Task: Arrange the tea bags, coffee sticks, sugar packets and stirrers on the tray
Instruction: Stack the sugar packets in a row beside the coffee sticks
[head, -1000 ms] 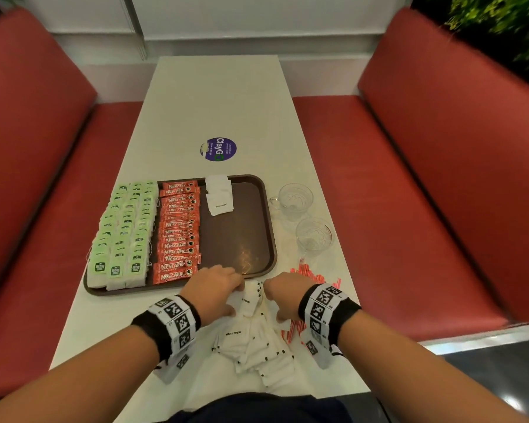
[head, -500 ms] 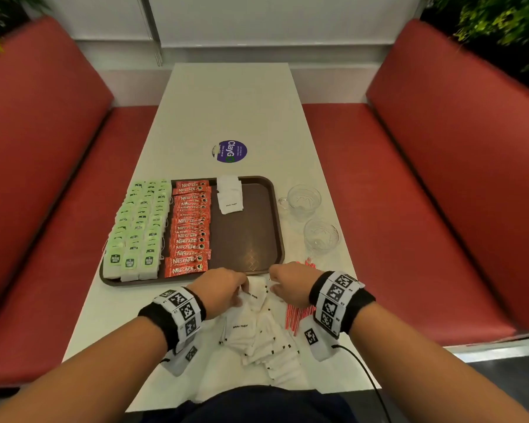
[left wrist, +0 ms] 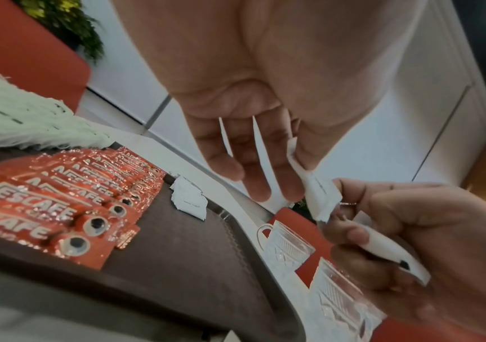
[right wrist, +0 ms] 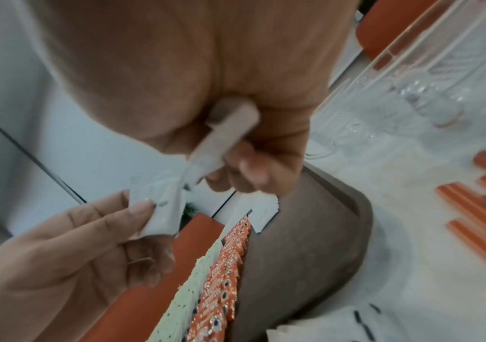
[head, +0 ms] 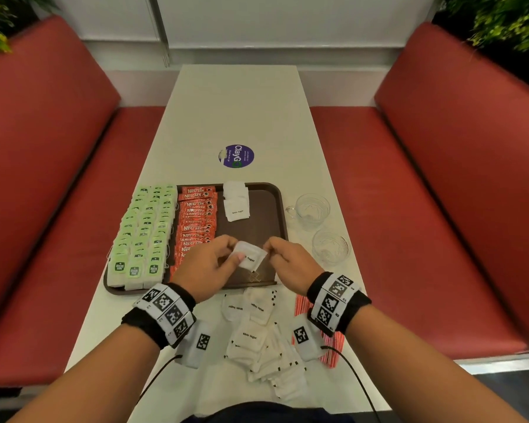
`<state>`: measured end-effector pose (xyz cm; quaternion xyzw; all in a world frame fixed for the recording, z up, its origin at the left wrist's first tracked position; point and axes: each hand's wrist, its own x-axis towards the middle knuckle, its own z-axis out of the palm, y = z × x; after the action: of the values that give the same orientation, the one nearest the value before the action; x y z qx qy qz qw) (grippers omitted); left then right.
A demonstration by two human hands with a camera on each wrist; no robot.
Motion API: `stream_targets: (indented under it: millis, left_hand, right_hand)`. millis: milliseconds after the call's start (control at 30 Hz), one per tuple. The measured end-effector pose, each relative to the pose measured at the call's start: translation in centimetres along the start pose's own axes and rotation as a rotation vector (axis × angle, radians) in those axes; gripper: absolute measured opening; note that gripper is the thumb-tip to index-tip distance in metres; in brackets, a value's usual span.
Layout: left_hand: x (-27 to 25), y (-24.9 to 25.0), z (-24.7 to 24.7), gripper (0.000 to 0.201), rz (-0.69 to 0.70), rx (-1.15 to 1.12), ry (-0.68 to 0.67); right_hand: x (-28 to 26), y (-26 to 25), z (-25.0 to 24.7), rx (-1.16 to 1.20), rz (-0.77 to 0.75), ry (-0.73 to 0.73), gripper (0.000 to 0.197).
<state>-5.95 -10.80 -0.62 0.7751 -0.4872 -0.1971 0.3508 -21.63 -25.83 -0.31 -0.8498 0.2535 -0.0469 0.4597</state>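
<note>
From the head view, both hands are up over the near part of the brown tray (head: 283,209). The left hand (head: 205,270) pinches a white sugar packet (head: 248,258) with thumb and fingers. The right hand (head: 287,264) has its fingers curled, nipping the packet's other edge. Green tea bags (head: 144,233) and red Nescafe coffee sticks (head: 196,221) sit in neat rows on the tray. A few sugar packets (head: 235,201) lie at the far end. More loose packets (head: 257,340) and red stirrers (head: 333,346) wait on the table (head: 239,111).

From the left wrist view, the left thumb and fingers (left wrist: 268,185) squeeze the packet (left wrist: 320,199), and the right hand (left wrist: 411,243) also grips a second packet (left wrist: 393,252).

From the right wrist view, that second packet (right wrist: 224,138) is tucked in the curled right fingers (right wrist: 250,169).

The packets are thin and slippery. One could slip from the pinch and fall crooked, or bump the coffee sticks out of line. Both hands tugging one packet could tear it and spill sugar.
</note>
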Motion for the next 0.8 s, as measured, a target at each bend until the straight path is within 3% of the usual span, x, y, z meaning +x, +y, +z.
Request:
stream_targets:
  millis: [200, 500, 700, 800]
  left_hand:
    - [0.7, 0.5, 0.0, 0.006, -0.002, -0.127, 0.009]
    - [2.9, -0.4, -0.6, 0.006, 0.019, -0.019, 0.038]
    - [8.3, -2.5, -1.4, 0.011, -0.168, 0.12, 0.137]
    - [11.5, -3.9, -1.2, 0.012, -0.261, 0.233, 0.074]
  right_hand:
    - [1.6, -0.5, -0.1, -0.02, -0.077, 0.091, 0.011]
    - [3.4, -0.1, -0.2, -0.057, -0.101, 0.073, 0.014]
    - [4.1, 0.4, -0.7, 0.096, 0.013, 0.123, 0.017]
    - [4.3, 0.5, -1.1, 0.055, 0.012, 0.087, 0.018]
